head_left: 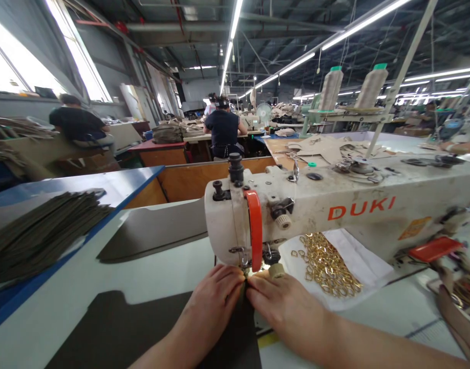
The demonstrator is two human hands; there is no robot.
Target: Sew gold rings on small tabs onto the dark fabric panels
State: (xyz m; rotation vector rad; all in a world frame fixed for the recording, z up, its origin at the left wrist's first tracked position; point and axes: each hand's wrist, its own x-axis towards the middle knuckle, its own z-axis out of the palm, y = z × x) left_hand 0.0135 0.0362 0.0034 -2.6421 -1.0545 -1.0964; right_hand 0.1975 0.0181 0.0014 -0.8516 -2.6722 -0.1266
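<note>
My left hand (pixel 219 292) and my right hand (pixel 275 297) meet just below the needle area of a white sewing machine (pixel 227 220). Fingers of both are closed, pinching the edge of a dark olive fabric piece (pixel 143 328) from either side. That fabric spreads flat toward me and to the left under my left forearm. What lies right between the fingertips is too small to make out, and the needle is mostly hidden. An orange lever guard (pixel 255 230) rises above the fingertips.
Gold metal rings (pixel 330 266) lie heaped on a white sheet (pixel 373 264) beside my right hand. Another dark fabric panel (pixel 154 230) rests behind the machine. Stacked dark pieces (pixel 46 225) fill the left table. Thread cones (pixel 330 89) stand behind; a person (pixel 223 128) sits further off.
</note>
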